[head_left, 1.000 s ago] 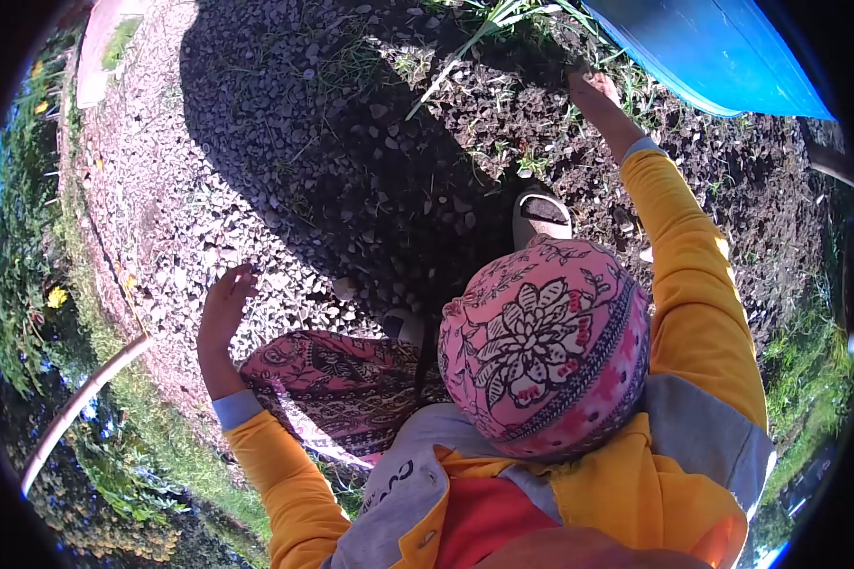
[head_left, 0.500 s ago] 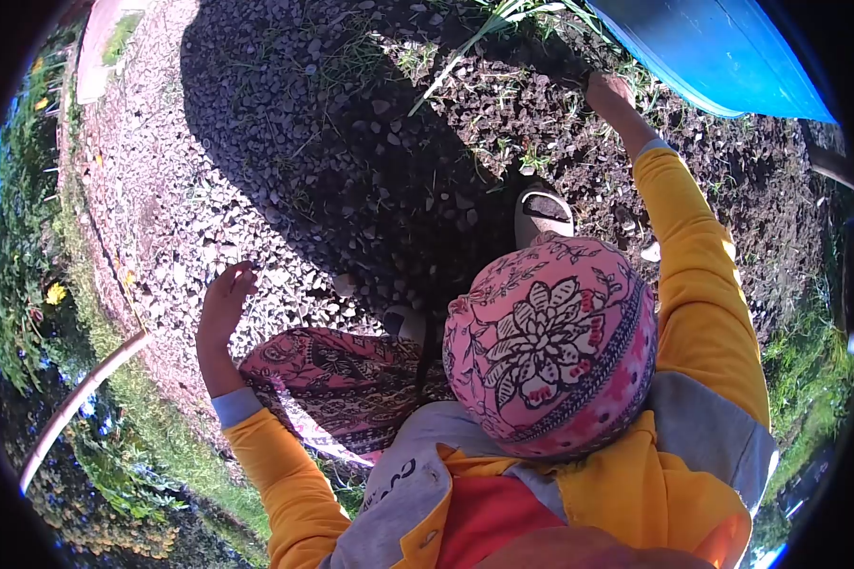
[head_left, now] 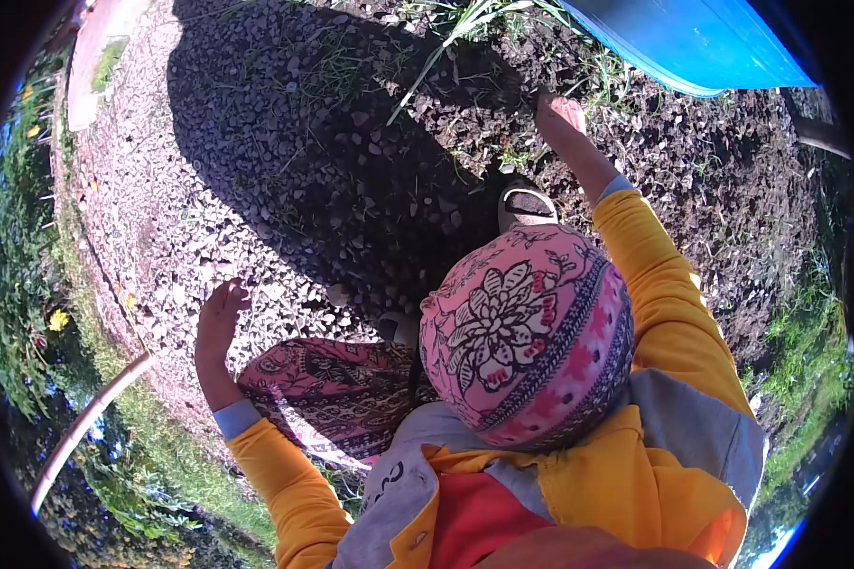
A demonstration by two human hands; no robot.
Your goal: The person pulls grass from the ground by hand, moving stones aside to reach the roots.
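My right hand (head_left: 562, 120) reaches down to the dark soil, close to small green weeds (head_left: 609, 78). Its fingertips are in shadow, and whether they grip anything is hidden. Long pale green grass blades (head_left: 436, 59) lie to its left. My left hand (head_left: 222, 322) hovers over the sunlit gravel (head_left: 185, 237), its fingers loosely bent and a little apart, with nothing visible in them. Beneath that hand, pink patterned cloth (head_left: 327, 389) covers one knee. The other knee (head_left: 531, 337), in the same kind of cloth, rises at the centre.
A blue plastic-looking object (head_left: 697, 43) slants in at the upper right. A light-rimmed shoe (head_left: 527, 204) stands on the ground before the central knee. A curved pole (head_left: 90, 417) crosses the plants at left. Green grass (head_left: 797, 360) grows at right.
My right hand has shifted left and slightly toward me along the soil. My left hand stays nearly where it was, its fingers slightly lower. The whole view has shifted a little.
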